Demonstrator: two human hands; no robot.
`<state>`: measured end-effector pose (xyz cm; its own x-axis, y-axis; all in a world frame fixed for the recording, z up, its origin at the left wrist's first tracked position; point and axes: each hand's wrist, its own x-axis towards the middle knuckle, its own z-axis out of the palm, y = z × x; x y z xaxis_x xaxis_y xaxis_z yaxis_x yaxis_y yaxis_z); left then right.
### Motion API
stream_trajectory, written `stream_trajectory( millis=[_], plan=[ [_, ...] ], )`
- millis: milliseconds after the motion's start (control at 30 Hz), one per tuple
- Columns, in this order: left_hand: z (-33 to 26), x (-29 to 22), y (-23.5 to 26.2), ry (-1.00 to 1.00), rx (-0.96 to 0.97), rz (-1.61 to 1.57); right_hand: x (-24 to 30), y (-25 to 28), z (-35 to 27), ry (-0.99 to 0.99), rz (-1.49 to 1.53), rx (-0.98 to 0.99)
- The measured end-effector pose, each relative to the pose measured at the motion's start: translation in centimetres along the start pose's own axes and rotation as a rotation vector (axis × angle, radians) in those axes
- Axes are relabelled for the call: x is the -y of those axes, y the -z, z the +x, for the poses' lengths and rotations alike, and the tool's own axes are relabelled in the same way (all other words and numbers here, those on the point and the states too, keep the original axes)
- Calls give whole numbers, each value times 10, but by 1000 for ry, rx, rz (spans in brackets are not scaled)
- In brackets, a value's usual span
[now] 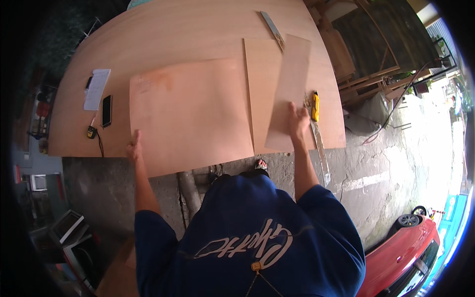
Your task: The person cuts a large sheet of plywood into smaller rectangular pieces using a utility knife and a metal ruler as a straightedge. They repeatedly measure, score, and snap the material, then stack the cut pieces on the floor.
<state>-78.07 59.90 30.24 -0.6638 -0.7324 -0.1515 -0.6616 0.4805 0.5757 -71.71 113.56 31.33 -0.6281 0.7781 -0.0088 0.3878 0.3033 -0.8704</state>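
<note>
My left hand (pixel 134 147) grips the left edge of a roughly square thin plywood panel (pixel 193 111), thumb on top and the other fingers hidden beneath. Its near edge juts out past the front of the large plywood worktop. Over on the right, my right hand (pixel 299 122) is closed on a narrow plywood strip (pixel 292 74), which is slightly blurred. Under that strip lies another plywood piece (pixel 260 69). A yellow utility knife (pixel 315 107) rests just right of my right hand, by a long worn metal straightedge (pixel 320 153) that runs beyond the front edge.
The large plywood worktop (pixel 193 29) carries a notepad (pixel 99 84) with a dark pen (pixel 89 82), a phone (pixel 107 111) and a tape measure (pixel 92 131) at left. A metal bar (pixel 271 27) shows beyond the strip. Wooden frames stand at right; a red car (pixel 401 257) is parked lower right.
</note>
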Motion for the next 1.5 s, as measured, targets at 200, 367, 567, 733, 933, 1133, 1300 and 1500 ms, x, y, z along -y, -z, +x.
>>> stream_trajectory(
  millis=[200,367,567,733,933,1133,1300,1500],
  plan=[
    [83,49,-5,-264,305,-190,-72,101,-78,-142,214,83],
    [38,49,6,-317,236,-204,-89,189,-143,-224,44,229],
    [-51,208,11,-241,199,-213,-141,260,-177,-183,-429,677],
    [-224,402,19,153,534,-136,-236,222,-175,-106,-795,841],
    [-390,435,50,266,797,197,-338,53,-167,-103,-527,914],
    [-437,410,84,472,691,139,-330,-122,-229,-107,-324,973],
    [-407,367,50,407,632,16,-279,-80,-306,83,-179,1309],
    [-283,207,-70,237,798,-614,-215,39,-259,-29,-132,1224]
  ],
)
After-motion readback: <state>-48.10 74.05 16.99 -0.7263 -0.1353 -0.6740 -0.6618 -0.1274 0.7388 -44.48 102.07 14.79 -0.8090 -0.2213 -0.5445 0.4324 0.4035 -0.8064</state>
